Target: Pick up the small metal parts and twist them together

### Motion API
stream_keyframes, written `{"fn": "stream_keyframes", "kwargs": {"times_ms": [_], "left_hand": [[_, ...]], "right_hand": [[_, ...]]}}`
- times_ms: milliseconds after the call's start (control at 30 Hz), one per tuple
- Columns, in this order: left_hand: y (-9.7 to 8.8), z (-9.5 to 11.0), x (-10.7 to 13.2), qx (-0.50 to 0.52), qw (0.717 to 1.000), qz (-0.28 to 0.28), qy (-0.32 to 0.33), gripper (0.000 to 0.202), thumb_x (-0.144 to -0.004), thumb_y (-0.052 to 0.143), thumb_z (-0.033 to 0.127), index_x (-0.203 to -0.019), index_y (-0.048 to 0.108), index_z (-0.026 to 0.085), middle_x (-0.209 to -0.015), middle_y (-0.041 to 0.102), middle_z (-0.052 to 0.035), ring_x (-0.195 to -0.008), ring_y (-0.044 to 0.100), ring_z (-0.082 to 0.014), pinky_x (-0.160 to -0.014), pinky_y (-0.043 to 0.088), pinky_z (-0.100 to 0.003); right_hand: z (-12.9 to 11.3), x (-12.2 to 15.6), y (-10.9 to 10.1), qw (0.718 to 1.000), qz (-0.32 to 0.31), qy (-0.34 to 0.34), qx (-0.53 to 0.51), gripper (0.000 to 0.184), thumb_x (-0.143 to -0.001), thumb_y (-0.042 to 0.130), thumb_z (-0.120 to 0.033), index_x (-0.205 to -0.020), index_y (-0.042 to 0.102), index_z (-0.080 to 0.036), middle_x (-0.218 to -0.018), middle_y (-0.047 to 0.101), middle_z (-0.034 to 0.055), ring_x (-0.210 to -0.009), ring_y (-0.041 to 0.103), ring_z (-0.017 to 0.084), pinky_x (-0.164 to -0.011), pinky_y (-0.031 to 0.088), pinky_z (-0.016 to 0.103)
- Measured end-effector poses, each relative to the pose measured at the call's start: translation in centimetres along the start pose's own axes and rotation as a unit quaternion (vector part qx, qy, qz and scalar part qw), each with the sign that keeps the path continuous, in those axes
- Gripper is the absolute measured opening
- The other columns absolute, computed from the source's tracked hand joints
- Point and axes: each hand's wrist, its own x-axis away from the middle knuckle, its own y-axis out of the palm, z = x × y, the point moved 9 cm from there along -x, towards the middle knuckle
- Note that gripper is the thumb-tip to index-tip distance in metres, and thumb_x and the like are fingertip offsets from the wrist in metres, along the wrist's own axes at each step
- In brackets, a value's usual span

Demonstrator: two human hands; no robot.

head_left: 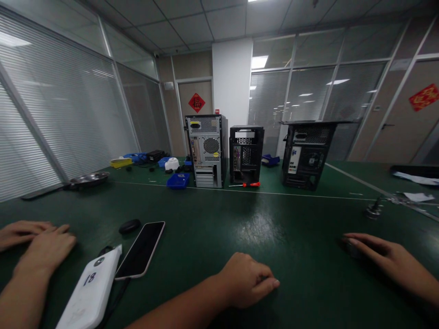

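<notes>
Left hand (247, 279) is resting near the front of the green table (206, 214), fingers curling into a loose fist, thumb pointing right. Can't tell if anything is sitting in the palm. Right hand (394, 258) is reaching in from the right edge, thumb and fingers pinching a small dark piece (353, 249) low over the table. Too dim to tell what the piece is. A dark upright metal part (373, 209) is standing just beyond that hand, apart from it.

Left of the left hand: a phone (142, 250) is lying screen up, dark. A white power bank (87, 290) marked 18 is lying just beside it, running out of the bottom edge. A black oval case (130, 226) is sitting near the phone's top end. Farther left, a co-worker's two hands (51, 246) are resting on the table, overlapping in view; can't tell if they're touching.

Back row: a tall grey computer case (207, 151), a smaller black computer case (246, 155) and another black computer case (305, 157) are standing upright, rear sides facing the camera. A flat panel (318, 122) is lying across the rightmost one. A red-handled screwdriver (251, 184) is lying in front of the middle one, shaft pointing left. A blue tray (178, 181) is sitting just left of the grey one.
</notes>
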Motion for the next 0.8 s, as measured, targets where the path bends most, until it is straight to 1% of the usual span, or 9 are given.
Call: {"fn": "stream_keyframes", "kwargs": {"times_ms": [67, 133, 233, 367, 467, 533, 600, 700, 800], "left_hand": [[0.1, 0.0, 0.0, 0.0, 1.0, -0.002, 0.001, 0.031, -0.1, 0.051, 0.043, -0.097, 0.074, 0.023, -0.069, 0.069, 0.0006, -0.065, 0.066, -0.0144, -0.056, 0.037, -0.023], [0.2, -0.1, 0.0, 0.0, 1.0, 0.001, 0.001, 0.03, -0.1, 0.051, 0.043, -0.096, 0.074, 0.023, -0.068, 0.069, 0.0007, -0.064, 0.066, -0.0145, -0.057, 0.037, -0.023], [0.2, -0.1, 0.0, -0.005, 1.0, 0.005, 0.003, 0.03, -0.1, 0.051, 0.043, -0.097, 0.073, 0.023, -0.067, 0.069, 0.001, -0.063, 0.066, -0.0147, -0.056, 0.037, -0.024], [0.0, 0.1, 0.1, -0.012, 1.0, 0.005, 0.008, 0.032, -0.101, 0.048, 0.041, -0.096, 0.074, 0.024, -0.068, 0.069, -0.0002, -0.065, 0.066, -0.0163, -0.055, 0.037, -0.025], [-0.2, 0.3, 0.1, -0.018, 1.0, 0.008, 0.01, 0.033, -0.101, 0.047, 0.04, -0.092, 0.073, 0.023, -0.067, 0.069, -0.0002, -0.064, 0.066, -0.0164, -0.055, 0.037, -0.025], [-0.2, 0.3, 0.1, -0.034, 0.999, 0.011, 0.008, 0.033, -0.101, 0.047, 0.041, -0.086, 0.07, 0.022, -0.065, 0.067, 0.0005, -0.062, 0.065, -0.0157, -0.054, 0.036, -0.025], [-0.2, 0.4, 0.1, -0.048, 0.999, 0.011, 0.01, 0.033, -0.1, 0.048, 0.039, -0.079, 0.066, 0.021, -0.064, 0.066, 0.001, -0.059, 0.064, -0.0148, -0.054, 0.036, -0.024], [-0.2, 0.5, 0.1, -0.054, 0.998, 0.014, 0.014, 0.03, -0.099, 0.049, 0.036, -0.078, 0.064, 0.021, -0.065, 0.066, 0.0016, -0.059, 0.063, -0.0146, -0.054, 0.036, -0.024], [-0.4, 0.4, 0.0, -0.055, 0.998, 0.019, 0.001, 0.027, -0.099, 0.048, 0.036, -0.084, 0.065, 0.022, -0.067, 0.067, 0.002, -0.06, 0.063, -0.0155, -0.054, 0.035, -0.025]], "right_hand": [[-1.1, 0.0, 0.6, 0.999, 0.013, -0.038, 0.026, 0.043, -0.086, 0.057, -0.057, -0.117, 0.074, -0.032, -0.122, 0.072, 0.0061, -0.111, 0.068, 0.028, -0.095, 0.053, 0.037], [-3.8, 0.5, 1.6, 0.994, 0.015, -0.098, 0.044, 0.041, -0.088, 0.055, -0.053, -0.117, 0.074, -0.032, -0.124, 0.071, 0.0048, -0.114, 0.067, 0.026, -0.099, 0.052, 0.036], [-9.8, 2.4, 4.0, 0.979, -0.008, -0.194, 0.059, 0.039, -0.092, 0.052, -0.048, -0.12, 0.072, -0.029, -0.127, 0.067, 0.0064, -0.114, 0.066, 0.023, -0.101, 0.052, 0.035], [-18.0, 6.6, 8.1, 0.95, -0.051, -0.296, 0.079, 0.035, -0.093, 0.054, -0.042, -0.123, 0.07, -0.032, -0.118, 0.069, 0.0059, -0.102, 0.069, 0.018, -0.088, 0.058, 0.029], [-22.2, 9.3, 10.5, 0.935, -0.048, -0.343, 0.079, 0.037, -0.091, 0.059, -0.04, -0.127, 0.067, -0.033, -0.113, 0.071, 0.0047, -0.099, 0.069, 0.016, -0.084, 0.059, 0.025], [-24.0, 10.5, 11.5, 0.927, -0.035, -0.367, 0.07, 0.039, -0.089, 0.062, -0.039, -0.127, 0.065, -0.031, -0.108, 0.072, 0.0045, -0.095, 0.07, 0.015, -0.082, 0.06, 0.024], [-25.0, 11.1, 12.2, 0.919, -0.031, -0.388, 0.061, 0.039, -0.088, 0.064, -0.037, -0.127, 0.065, -0.029, -0.103, 0.073, 0.0041, -0.091, 0.07, 0.014, -0.079, 0.06, 0.023], [-25.2, 11.2, 13.0, 0.915, -0.047, -0.397, 0.054, 0.042, -0.087, 0.066, -0.037, -0.128, 0.063, -0.029, -0.101, 0.073, 0.0027, -0.089, 0.07, 0.013, -0.077, 0.06, 0.022], [-24.5, 11.0, 13.4, 0.917, -0.063, -0.391, 0.049, 0.048, -0.086, 0.068, -0.035, -0.133, 0.059, -0.031, -0.107, 0.073, 0.002, -0.094, 0.07, 0.014, -0.082, 0.06, 0.023]]}}
